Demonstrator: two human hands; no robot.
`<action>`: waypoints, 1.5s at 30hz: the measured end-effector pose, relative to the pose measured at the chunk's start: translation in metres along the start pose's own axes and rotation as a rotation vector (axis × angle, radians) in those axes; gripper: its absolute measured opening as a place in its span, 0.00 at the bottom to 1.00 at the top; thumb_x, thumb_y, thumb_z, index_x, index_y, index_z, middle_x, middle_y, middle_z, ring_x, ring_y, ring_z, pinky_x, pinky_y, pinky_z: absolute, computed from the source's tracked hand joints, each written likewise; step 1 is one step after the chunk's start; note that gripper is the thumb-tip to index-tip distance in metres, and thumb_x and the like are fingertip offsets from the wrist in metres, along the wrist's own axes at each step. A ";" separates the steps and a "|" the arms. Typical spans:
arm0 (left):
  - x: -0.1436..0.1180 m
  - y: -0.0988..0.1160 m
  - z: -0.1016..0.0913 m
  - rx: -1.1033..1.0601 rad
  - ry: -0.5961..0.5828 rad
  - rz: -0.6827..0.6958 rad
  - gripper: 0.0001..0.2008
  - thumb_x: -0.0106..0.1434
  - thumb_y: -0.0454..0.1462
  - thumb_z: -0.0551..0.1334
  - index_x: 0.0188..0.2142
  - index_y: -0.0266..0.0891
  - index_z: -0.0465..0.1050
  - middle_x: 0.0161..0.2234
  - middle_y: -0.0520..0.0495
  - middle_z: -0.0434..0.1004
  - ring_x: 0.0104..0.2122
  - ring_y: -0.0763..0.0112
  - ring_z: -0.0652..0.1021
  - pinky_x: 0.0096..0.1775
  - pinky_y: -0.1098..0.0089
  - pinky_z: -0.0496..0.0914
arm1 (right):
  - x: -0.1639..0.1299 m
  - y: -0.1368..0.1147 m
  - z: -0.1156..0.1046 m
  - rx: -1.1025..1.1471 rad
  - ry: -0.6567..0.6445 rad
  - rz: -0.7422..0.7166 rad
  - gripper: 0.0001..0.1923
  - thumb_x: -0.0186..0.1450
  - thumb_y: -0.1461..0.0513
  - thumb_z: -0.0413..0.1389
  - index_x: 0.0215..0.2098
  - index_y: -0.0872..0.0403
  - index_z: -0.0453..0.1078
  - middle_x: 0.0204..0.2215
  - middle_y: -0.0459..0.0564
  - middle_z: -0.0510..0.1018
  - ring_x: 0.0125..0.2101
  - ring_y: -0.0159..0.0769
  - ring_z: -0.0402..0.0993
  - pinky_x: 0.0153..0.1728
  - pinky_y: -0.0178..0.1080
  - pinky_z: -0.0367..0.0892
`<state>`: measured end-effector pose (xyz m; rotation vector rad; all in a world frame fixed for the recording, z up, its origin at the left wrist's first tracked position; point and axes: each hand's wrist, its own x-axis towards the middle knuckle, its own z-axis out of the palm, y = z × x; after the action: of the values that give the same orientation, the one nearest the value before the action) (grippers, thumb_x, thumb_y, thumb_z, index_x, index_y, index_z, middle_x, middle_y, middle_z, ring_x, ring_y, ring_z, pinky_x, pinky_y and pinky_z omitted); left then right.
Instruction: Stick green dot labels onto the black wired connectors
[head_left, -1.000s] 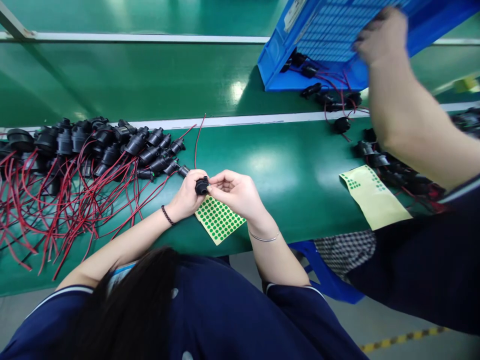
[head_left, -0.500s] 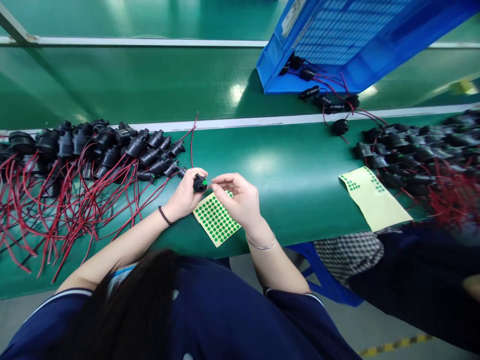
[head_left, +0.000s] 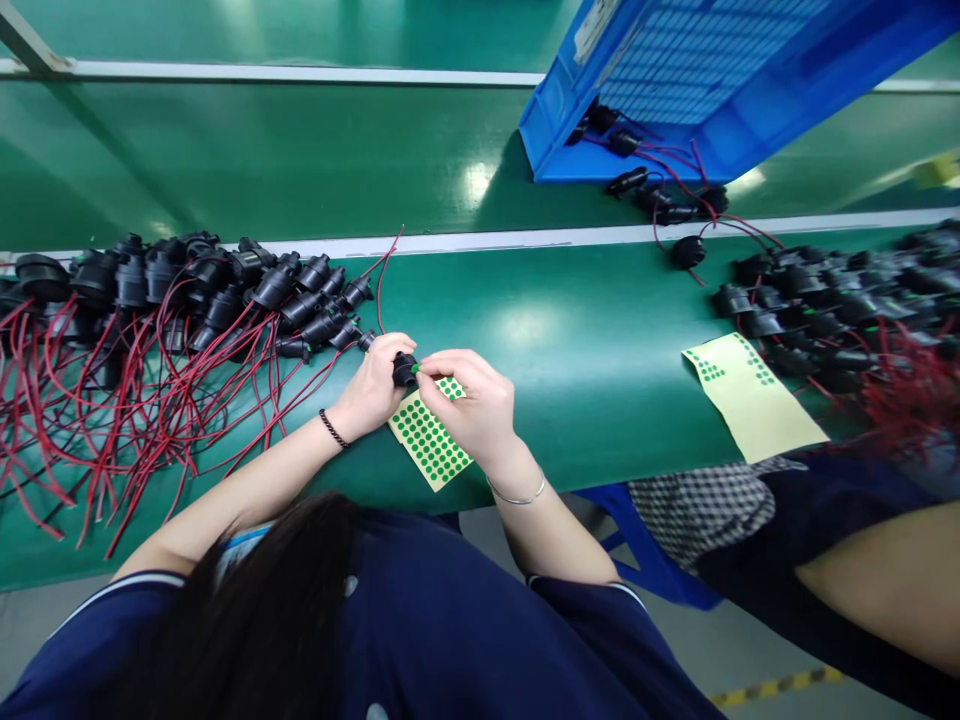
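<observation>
Near bench edge (head_left: 570, 480): left hand (head_left: 373, 385) clamping black part (head_left: 403, 371), right hand (head_left: 474, 405) pinched against it; room rightward.

Left forearm (head_left: 247, 490) slants forward and inward, elbow (head_left: 139, 560) out wide; left hand (head_left: 373, 385) curled in closed hold. Right forearm (head_left: 555, 530) slants inward opposite; right hand (head_left: 478, 405) just beside left, thumb and forefinger tips (head_left: 429, 363) drawn together, contact between them unclear.

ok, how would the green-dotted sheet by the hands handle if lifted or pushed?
Likely floppy and light: the sheet looks paper-thin. Probably awkward to lift by an edge, lying almost flat. May slide if pushed: the green tabletop looks glossy.
</observation>
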<state>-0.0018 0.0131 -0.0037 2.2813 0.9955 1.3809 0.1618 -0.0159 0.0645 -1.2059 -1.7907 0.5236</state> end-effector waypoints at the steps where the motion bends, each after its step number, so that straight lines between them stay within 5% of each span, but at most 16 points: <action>1: 0.000 0.000 0.000 -0.009 -0.002 0.004 0.19 0.65 0.29 0.56 0.54 0.42 0.58 0.48 0.40 0.70 0.51 0.61 0.74 0.50 0.54 0.74 | 0.000 0.000 0.000 -0.012 0.005 -0.012 0.07 0.65 0.65 0.56 0.34 0.49 0.76 0.34 0.49 0.83 0.37 0.38 0.80 0.43 0.44 0.78; 15: 0.002 0.001 -0.001 0.076 -0.009 0.061 0.17 0.68 0.30 0.53 0.54 0.43 0.56 0.47 0.41 0.69 0.48 0.62 0.74 0.47 0.56 0.75 | -0.001 0.002 -0.005 -0.028 -0.058 -0.079 0.09 0.66 0.65 0.57 0.36 0.48 0.79 0.38 0.48 0.85 0.38 0.36 0.82 0.43 0.41 0.78; 32: 0.000 0.005 0.008 0.010 0.164 -0.028 0.16 0.68 0.33 0.55 0.53 0.43 0.56 0.47 0.42 0.69 0.47 0.64 0.74 0.46 0.58 0.74 | -0.004 0.001 0.004 0.101 -0.012 -0.070 0.10 0.67 0.66 0.57 0.41 0.49 0.80 0.40 0.52 0.83 0.41 0.37 0.81 0.44 0.43 0.79; 37: 0.005 0.007 0.010 -0.024 0.170 -0.036 0.15 0.68 0.33 0.55 0.53 0.43 0.56 0.46 0.40 0.70 0.48 0.59 0.75 0.46 0.54 0.74 | -0.005 0.004 -0.002 0.180 -0.122 -0.039 0.15 0.67 0.65 0.57 0.49 0.46 0.78 0.46 0.53 0.81 0.46 0.42 0.80 0.49 0.48 0.78; 39: 0.017 0.014 -0.003 -0.039 0.211 -0.051 0.14 0.69 0.35 0.56 0.52 0.44 0.56 0.46 0.39 0.70 0.48 0.58 0.75 0.46 0.53 0.74 | -0.004 0.005 -0.006 0.259 -0.144 0.005 0.20 0.66 0.64 0.59 0.56 0.45 0.74 0.54 0.55 0.78 0.51 0.46 0.78 0.52 0.52 0.77; 41: 0.034 0.028 -0.031 -0.044 0.283 -0.095 0.12 0.71 0.39 0.57 0.51 0.45 0.56 0.47 0.39 0.71 0.48 0.58 0.76 0.48 0.52 0.74 | -0.001 0.007 -0.011 0.321 -0.029 0.074 0.26 0.65 0.61 0.61 0.61 0.44 0.70 0.58 0.57 0.74 0.51 0.49 0.78 0.52 0.57 0.76; 45: 0.056 0.076 -0.133 0.051 0.492 -0.126 0.13 0.71 0.46 0.57 0.50 0.47 0.59 0.42 0.47 0.72 0.42 0.63 0.78 0.48 0.52 0.75 | 0.008 0.009 -0.022 0.374 0.271 0.225 0.22 0.61 0.55 0.66 0.54 0.41 0.75 0.50 0.56 0.79 0.49 0.56 0.79 0.57 0.68 0.69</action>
<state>-0.0690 -0.0163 0.1422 1.9056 1.3006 1.9258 0.1842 -0.0079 0.0726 -1.1550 -1.2693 0.7489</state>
